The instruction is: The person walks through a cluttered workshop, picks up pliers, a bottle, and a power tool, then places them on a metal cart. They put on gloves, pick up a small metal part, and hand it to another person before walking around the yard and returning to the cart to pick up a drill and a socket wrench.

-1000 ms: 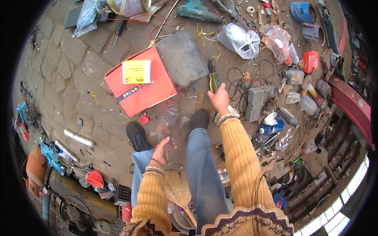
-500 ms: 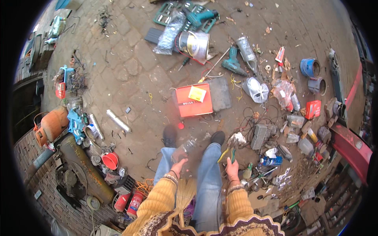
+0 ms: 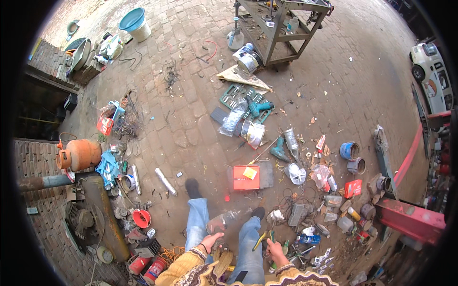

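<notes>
My left hand [image 3: 211,241] is closed around one end of a clear plastic bottle [image 3: 223,220], which tilts away from me over the ground between my legs. In my right hand [image 3: 275,251] is a pair of pliers [image 3: 260,240] with yellow and green handles, spread apart in front of my right leg. A straw broom [image 3: 222,263] shows below my left hand, partly hidden by my sleeve. Ahead of my feet lies a flat red box [image 3: 242,181] with a yellow packet [image 3: 250,173] on top.
Loose tools, cables and a blue bottle [image 3: 308,239] lie to the right, near a red steel beam [image 3: 408,217]. On the left are an orange gas cylinder [image 3: 82,154], a red bucket [image 3: 141,218] and fire extinguishers [image 3: 155,269]. Cordless drills [image 3: 278,150] and a metal cart [image 3: 276,35] stand farther ahead.
The view has tipped up, bringing the cart and a vehicle into sight. My left foot has shifted away from the right one. Both hands keep hold of the bottle and pliers.
</notes>
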A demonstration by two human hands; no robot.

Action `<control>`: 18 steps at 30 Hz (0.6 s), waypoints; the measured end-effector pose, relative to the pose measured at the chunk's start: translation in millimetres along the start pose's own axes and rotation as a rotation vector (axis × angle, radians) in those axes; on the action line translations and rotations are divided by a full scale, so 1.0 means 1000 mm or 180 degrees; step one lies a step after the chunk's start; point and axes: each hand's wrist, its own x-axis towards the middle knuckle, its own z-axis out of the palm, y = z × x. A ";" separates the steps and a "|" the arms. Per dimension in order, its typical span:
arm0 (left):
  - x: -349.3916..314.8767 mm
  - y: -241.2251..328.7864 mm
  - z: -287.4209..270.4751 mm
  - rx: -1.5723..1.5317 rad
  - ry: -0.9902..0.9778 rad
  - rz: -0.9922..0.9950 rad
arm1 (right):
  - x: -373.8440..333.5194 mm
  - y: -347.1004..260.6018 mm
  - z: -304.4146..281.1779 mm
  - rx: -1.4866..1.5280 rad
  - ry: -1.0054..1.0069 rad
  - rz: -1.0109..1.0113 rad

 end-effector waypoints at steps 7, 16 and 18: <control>-0.061 0.106 -0.065 0.0657 -0.0241 0.0107 | -0.055 -0.070 0.137 0.0178 0.0298 -0.0253; -0.167 0.267 -0.177 0.0156 -0.0023 0.0876 | -0.101 -0.194 0.337 0.0190 -0.0149 -0.0402; -0.175 0.298 -0.193 -0.0023 0.0224 0.0993 | -0.110 -0.230 0.367 0.0123 -0.0175 -0.0576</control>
